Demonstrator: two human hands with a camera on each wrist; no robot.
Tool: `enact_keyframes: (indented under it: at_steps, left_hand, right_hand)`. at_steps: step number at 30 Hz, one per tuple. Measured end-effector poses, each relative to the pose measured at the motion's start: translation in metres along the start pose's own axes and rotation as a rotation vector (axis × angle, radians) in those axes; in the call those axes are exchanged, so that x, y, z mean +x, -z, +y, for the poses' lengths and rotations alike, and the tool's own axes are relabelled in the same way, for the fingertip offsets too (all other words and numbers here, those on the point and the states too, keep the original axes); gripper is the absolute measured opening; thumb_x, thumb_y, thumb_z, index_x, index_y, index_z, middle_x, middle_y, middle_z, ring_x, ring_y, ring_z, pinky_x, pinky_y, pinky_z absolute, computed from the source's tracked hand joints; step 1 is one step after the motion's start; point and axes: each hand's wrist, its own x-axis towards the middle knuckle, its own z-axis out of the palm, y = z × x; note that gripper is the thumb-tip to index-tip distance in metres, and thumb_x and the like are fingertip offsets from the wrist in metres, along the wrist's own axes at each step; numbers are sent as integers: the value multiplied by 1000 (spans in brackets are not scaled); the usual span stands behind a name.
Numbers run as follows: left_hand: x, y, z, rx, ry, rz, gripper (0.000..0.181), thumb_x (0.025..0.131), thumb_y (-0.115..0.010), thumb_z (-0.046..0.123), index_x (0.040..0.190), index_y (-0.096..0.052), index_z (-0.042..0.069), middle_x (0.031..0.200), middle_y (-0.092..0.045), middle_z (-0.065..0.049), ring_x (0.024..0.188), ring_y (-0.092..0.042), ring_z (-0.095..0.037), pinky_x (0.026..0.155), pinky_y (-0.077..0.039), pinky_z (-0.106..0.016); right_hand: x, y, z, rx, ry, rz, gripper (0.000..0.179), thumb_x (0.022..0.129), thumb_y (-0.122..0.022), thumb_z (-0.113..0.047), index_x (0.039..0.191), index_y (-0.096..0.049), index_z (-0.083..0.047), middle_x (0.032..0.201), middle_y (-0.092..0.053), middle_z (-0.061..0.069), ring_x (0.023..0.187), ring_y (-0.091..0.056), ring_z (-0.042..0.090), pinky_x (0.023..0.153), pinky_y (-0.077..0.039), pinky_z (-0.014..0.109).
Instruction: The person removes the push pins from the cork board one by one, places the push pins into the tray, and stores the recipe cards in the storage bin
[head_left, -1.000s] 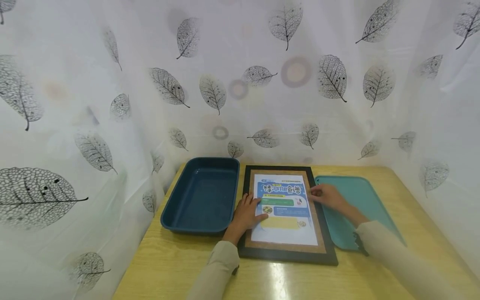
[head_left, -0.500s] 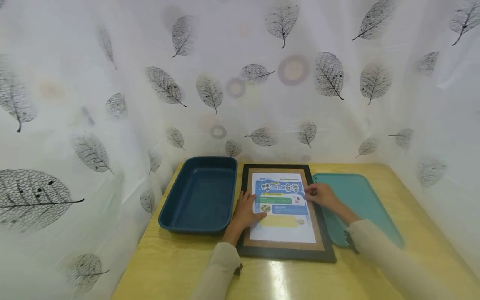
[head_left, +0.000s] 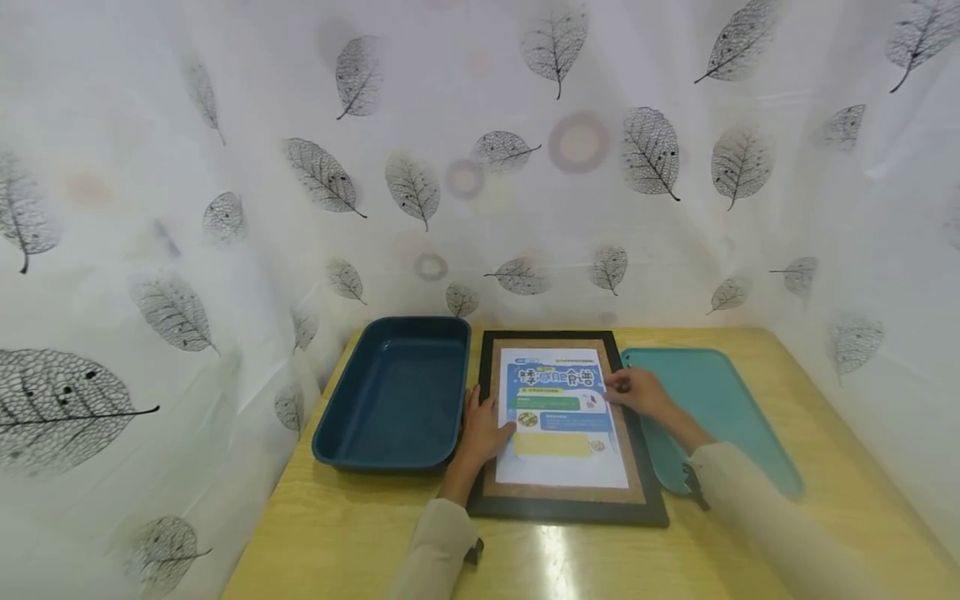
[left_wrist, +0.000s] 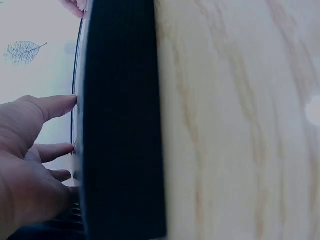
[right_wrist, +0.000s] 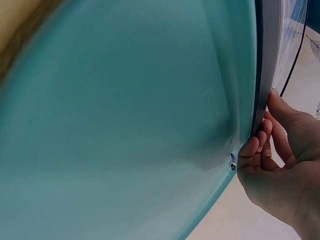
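Observation:
A dark-bordered picture frame (head_left: 570, 510) lies flat on the table, with a brown inner margin. Inside that margin is a printed sheet of paper (head_left: 562, 472) with a blue heading and coloured boxes. My left hand (head_left: 480, 429) rests on the frame's left side, fingers spread, the thumb reaching the paper's left edge. At the paper's upper right edge my right hand (head_left: 637, 393) pinches with thumb and forefinger, its other fingers curled. The right wrist view shows the right thumb (right_wrist: 282, 107) at the frame's inner edge; what lies under its tip is hard to see.
A deep dark-blue tray (head_left: 390, 408) stands left of the frame, close to my left wrist. A flat teal tray (head_left: 712, 400) lies on the right, under my right forearm. Leaf-print sheeting (head_left: 525, 208) hangs behind and beside the wooden table (head_left: 337, 533).
My left hand has drawn slightly left, its thumb now nearer the paper's edge. The right hand has shifted a little left along with the view and stays at the paper's right edge.

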Motion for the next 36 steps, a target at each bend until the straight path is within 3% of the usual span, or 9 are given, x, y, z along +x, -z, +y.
enact_keyframes:
  at_steps: [5, 14, 19, 22, 26, 32, 36]
  left_hand:
    - [6, -4, -2, -53, 11, 35, 66, 84, -84, 10, 142, -56, -8, 167, -23, -27, 156, -13, -47, 123, -25, -57]
    - [9, -6, -3, -205, 100, 81, 69, 75, -86, -3, 138, -57, -8, 168, -21, -26, 155, -16, -48, 122, -28, -56]
    - [8, -7, 2, -247, 31, 96, 71, 76, -82, -9, 140, -53, -10, 164, -30, -28, 150, -30, -47, 119, -35, -55]
    - [7, -8, 6, -334, -29, 82, 70, 81, -75, -11, 145, -47, -10, 154, -46, -30, 143, -45, -45, 116, -39, -54]
    - [6, -11, 13, -428, -46, 86, 64, 90, -63, -11, 151, -42, -7, 143, -57, -30, 136, -53, -41, 113, -43, -54]
    - [4, -10, 23, -490, -30, 137, 62, 95, -50, -10, 156, -40, -3, 158, -45, -23, 148, -40, -35, 122, -31, -50]
    - [7, 2, 31, -499, -63, 148, 62, 97, -50, -9, 158, -40, 1, 162, -42, -17, 152, -35, -31, 123, -27, -49]
  right_hand:
    - [-2, -1, 4, 17, 3, 7, 36, 90, -81, -15, 119, -71, 3, 107, -72, 17, 96, -67, 28, 86, -58, 44]
    - [1, -6, 6, 29, 1, 24, 34, 90, -81, -14, 118, -72, 2, 105, -72, 15, 93, -66, 26, 84, -57, 42]
    - [2, -5, 8, 41, -6, 7, 34, 91, -80, -15, 119, -71, 2, 106, -71, 15, 95, -65, 27, 84, -57, 42]
    - [1, -2, 9, 46, -9, 3, 35, 92, -79, -15, 120, -71, 3, 107, -71, 17, 96, -65, 29, 84, -57, 41]
    - [-3, 1, 8, 36, 15, 20, 34, 93, -78, -15, 120, -70, 4, 107, -70, 17, 97, -65, 30, 85, -56, 44]
    - [-6, -4, 7, -14, 116, 65, 30, 98, -70, -9, 120, -68, 9, 104, -69, 19, 95, -64, 30, 86, -55, 49]
    - [-7, -8, 8, -28, 118, 82, 28, 98, -68, -7, 120, -66, 10, 104, -69, 19, 95, -64, 32, 86, -55, 49]
